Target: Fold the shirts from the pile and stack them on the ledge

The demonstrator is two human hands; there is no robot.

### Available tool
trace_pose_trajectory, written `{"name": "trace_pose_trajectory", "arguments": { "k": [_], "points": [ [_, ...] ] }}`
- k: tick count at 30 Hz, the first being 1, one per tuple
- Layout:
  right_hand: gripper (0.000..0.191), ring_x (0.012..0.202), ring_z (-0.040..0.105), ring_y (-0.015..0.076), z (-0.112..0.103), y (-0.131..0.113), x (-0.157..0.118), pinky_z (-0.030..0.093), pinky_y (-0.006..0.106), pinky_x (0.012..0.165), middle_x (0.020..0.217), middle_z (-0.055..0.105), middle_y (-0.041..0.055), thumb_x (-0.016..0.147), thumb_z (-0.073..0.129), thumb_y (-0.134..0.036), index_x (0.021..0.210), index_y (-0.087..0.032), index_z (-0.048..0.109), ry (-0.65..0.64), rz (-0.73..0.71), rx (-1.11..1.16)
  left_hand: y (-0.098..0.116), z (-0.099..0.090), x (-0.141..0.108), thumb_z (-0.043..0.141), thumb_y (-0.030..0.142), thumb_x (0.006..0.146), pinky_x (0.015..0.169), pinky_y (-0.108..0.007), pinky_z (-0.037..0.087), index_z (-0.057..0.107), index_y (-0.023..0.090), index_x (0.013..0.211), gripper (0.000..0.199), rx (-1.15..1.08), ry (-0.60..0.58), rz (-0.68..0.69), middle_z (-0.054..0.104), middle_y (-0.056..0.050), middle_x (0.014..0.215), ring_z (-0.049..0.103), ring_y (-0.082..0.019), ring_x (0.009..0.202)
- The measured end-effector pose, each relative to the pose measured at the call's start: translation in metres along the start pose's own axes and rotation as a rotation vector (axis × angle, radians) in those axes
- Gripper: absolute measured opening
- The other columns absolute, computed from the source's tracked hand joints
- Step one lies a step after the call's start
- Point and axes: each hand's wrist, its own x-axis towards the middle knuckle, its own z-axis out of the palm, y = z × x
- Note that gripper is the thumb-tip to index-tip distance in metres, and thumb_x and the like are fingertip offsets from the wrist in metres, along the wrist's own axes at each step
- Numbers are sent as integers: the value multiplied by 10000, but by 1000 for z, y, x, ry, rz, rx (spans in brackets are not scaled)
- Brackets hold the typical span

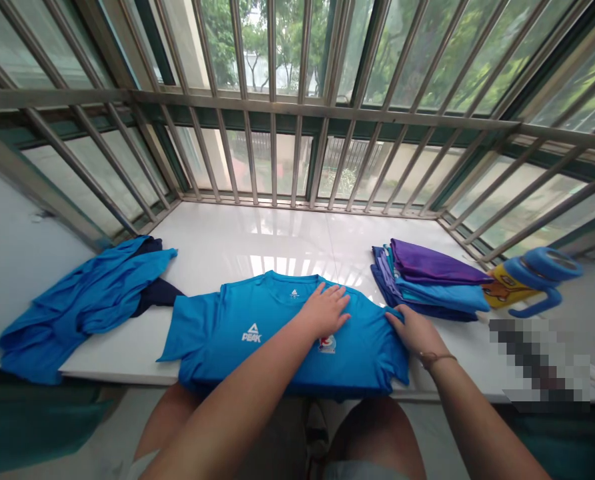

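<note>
White window ledge [257, 233] inside a bay closed by a metal grille [297, 107], with trees [222, 40] beyond the glass. Left grip [326, 310] spread flat on the upper front of a blue T-shirt [277, 313], released, fingers slightly apart and pointing toward the far shoulder. Right grip [417, 330] at the sleeve on the right, thumb and fingers against bunched cloth; pinched or only pressed, impossible to tell. Bracelet [438, 361] around the right wrist.

T-shirt face up near the ledge's front edge, collar toward the window, left sleeve spread outward. Left forearm [242, 393] slanted across the front, hiding part of the lower cloth between the white lettering [251, 334] and a small red-and-white print [327, 344].

To the left, a loose heap of blue clothing [92, 293] with dark cloth [157, 298], close against the sleeve. To the right, beyond the right grip, a folded stack of clothes [437, 267], purple on top. Just beside it, a blue-and-yellow cup [520, 283], handle toward the front; nearer, a pixelated patch [542, 363], contents unreadable.
</note>
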Motion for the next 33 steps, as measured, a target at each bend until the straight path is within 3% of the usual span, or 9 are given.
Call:
{"name": "trace_pose_trajectory", "arguments": {
  "k": [5, 8, 12, 16, 19, 24, 26, 31, 33],
  "points": [
    [467, 988, 779, 338, -8, -4, 4, 540, 372, 837, 1038, 832, 159, 994, 575, -565, 1126, -167, 781, 91, 155, 196, -11, 7, 11, 381, 602, 1115, 1406, -624, 156, 401, 257, 1732, 707, -74, -16, -92, 287, -66, 1842, 273, -286, 1709],
    [522, 959, 791, 338, -9, 8, -8, 570, 367, 822, 1019, 852, 131, 861, 723, -655, 1050, -179, 824, -45, 132, 336, -13, 6, 9, 385, 598, 1112, 1407, -628, 143, 399, 263, 1735, 708, -84, -12, -99, 291, -65, 1840, 268, -284, 1711],
    [519, 944, 795, 360, -5, 29, -27, 603, 393, 835, 945, 862, 105, 671, 870, -651, 910, -191, 854, -257, 136, 585, -11, 5, 8, 394, 605, 1105, 1405, -636, 143, 394, 272, 1737, 714, -76, -18, -92, 296, -62, 1840, 270, -289, 1710],
    [573, 1002, 790, 350, 7, 30, -34, 618, 395, 855, 1009, 861, 116, 774, 776, -672, 1041, -171, 847, -45, 161, 723, -12, 5, 9, 386, 614, 1104, 1405, -644, 138, 377, 264, 1744, 730, -63, -28, -87, 279, -63, 1846, 253, -295, 1715],
    [599, 1047, 783, 334, 17, 17, -30, 615, 395, 868, 1057, 854, 121, 909, 585, -682, 1128, -169, 805, 120, 229, 660, -12, 5, 9, 385, 614, 1104, 1405, -652, 139, 368, 264, 1748, 734, -61, -34, -85, 273, -63, 1848, 247, -303, 1716],
    [532, 1078, 768, 386, 18, 2, -20, 593, 462, 933, 1054, 831, 195, 927, 565, -640, 1036, -160, 767, 163, 297, 519, -12, 6, 9, 403, 602, 1102, 1405, -654, 127, 397, 266, 1732, 715, -80, -16, -96, 290, -65, 1843, 259, -299, 1713],
    [493, 1070, 774, 395, 13, 1, -23, 599, 471, 940, 1038, 836, 187, 879, 668, -641, 998, -174, 774, 105, 276, 532, -12, 7, 9, 414, 602, 1098, 1406, -647, 125, 403, 279, 1729, 709, -84, -6, -97, 300, -63, 1840, 264, -298, 1711],
    [514, 1037, 809, 381, -3, 8, -42, 665, 461, 876, 1145, 853, 160, 733, 897, -552, 1081, -185, 806, -305, 216, 896, -12, 9, 9, 412, 608, 1096, 1407, -638, 130, 397, 290, 1731, 710, -81, 1, -91, 307, -57, 1840, 270, -301, 1709],
    [490, 1059, 805, 390, -6, 11, -47, 667, 470, 883, 1137, 854, 163, 757, 880, -522, 1098, -177, 815, -294, 166, 880, -12, 9, 9, 411, 609, 1096, 1407, -639, 128, 400, 287, 1730, 711, -85, 2, -94, 311, -58, 1838, 273, -300, 1707]
  ]
}}
